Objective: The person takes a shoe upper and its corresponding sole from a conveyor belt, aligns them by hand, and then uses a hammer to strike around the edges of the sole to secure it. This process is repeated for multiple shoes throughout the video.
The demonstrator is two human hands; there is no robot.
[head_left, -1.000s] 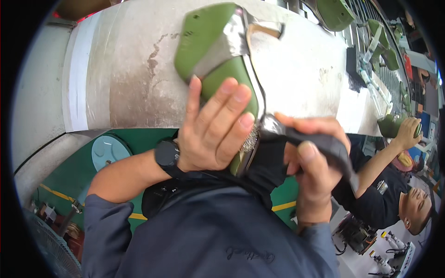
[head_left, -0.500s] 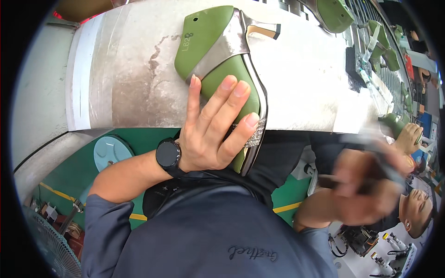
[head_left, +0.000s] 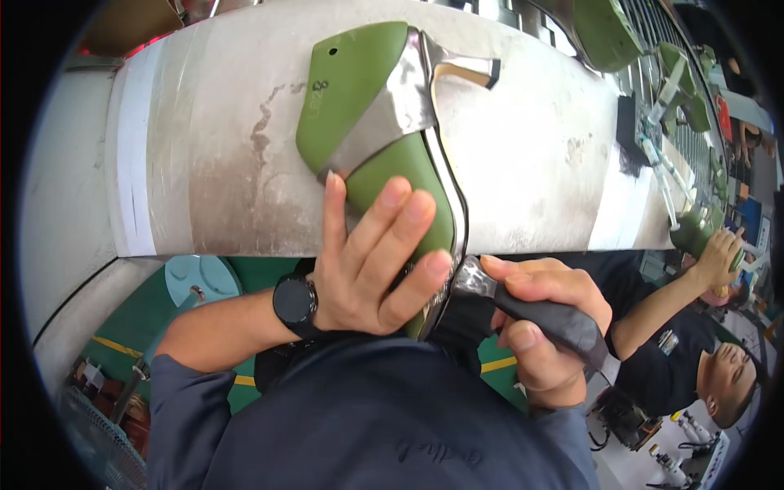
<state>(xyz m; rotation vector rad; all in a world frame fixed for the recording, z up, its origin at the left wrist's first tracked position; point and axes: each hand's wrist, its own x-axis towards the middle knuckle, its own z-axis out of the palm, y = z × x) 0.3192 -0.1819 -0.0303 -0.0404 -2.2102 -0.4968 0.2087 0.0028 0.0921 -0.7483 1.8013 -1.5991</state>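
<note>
A high-heeled shoe in shiny silver-grey lies sideways on a green shoe last, heel to the right, toe toward my body. The toe end reaches past the near edge of the bench. My left hand holds the forepart, fingers spread across the last; its thumb is hidden. In my right hand is a hammer with a thick dark handle. Its shiny metal head touches or nearly touches the sole edge near the toe. Exact contact is partly hidden by my left fingers.
The shoe rests on a pale, stained bench top. More green lasts stand along the rack on the right. A co-worker's hand holds another last at the far right. A light-blue round stool stands below, left of the bench.
My right hand, blurred and off to the right before, has swung left and brought the hammer to the shoe. The shoe and my left hand appear slightly lower in view.
</note>
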